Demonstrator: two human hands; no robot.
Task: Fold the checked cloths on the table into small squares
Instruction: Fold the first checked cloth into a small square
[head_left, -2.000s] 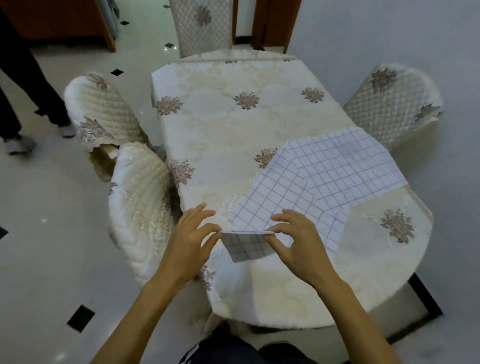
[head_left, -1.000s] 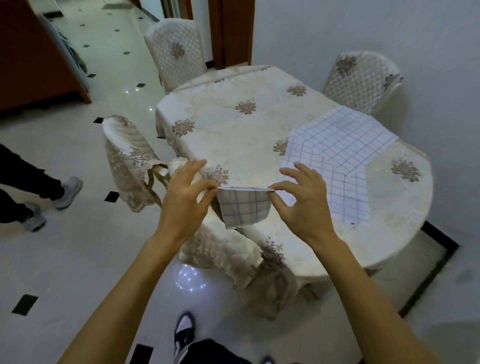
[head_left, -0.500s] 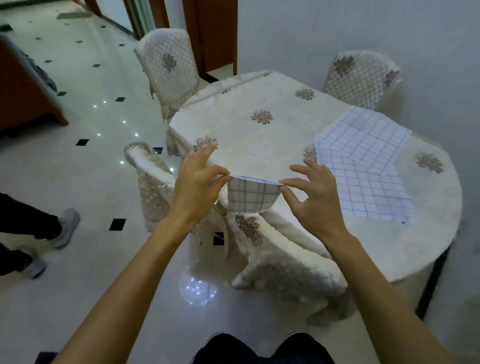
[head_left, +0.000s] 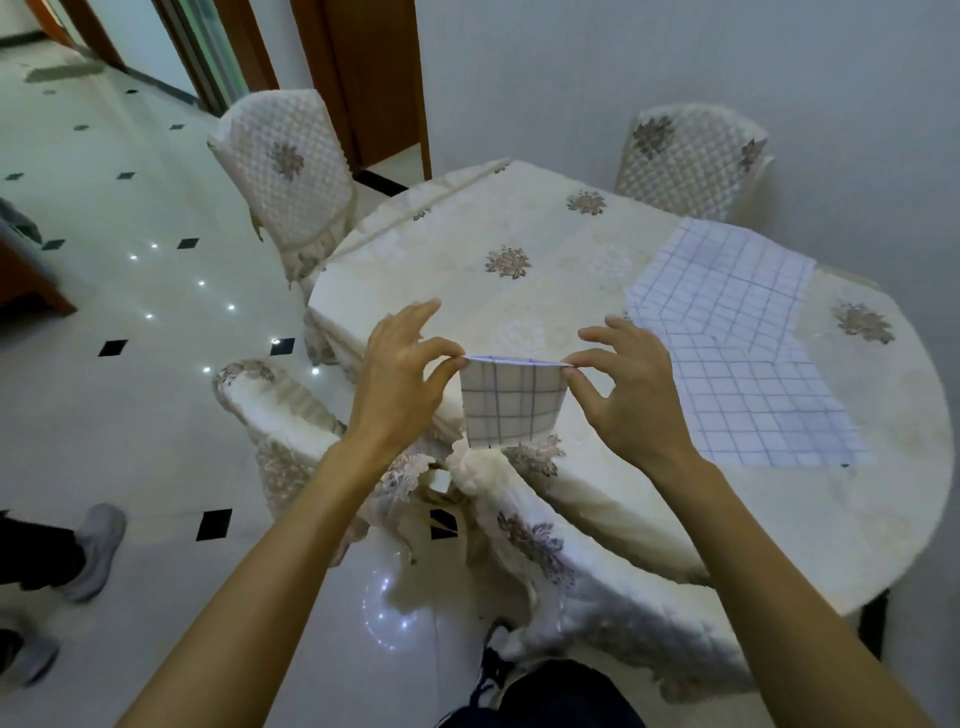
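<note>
A small folded checked cloth (head_left: 511, 402) hangs in the air between both hands: left hand (head_left: 397, 382) pinches its 9 o'clock corner, right hand (head_left: 631, 392) its 3 o'clock corner. Two unfolded checked cloths (head_left: 737, 338) lie on the surface (head_left: 519, 296) at 2 o'clock.

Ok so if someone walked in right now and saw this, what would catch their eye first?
Probably the small folded checked cloth held up in mid-air, pinched at its top corners by the left hand and the right hand, just in front of the table's near edge. Next, the unfolded checked cloths lying flat and overlapping on the right side of the floral-covered table.
</note>
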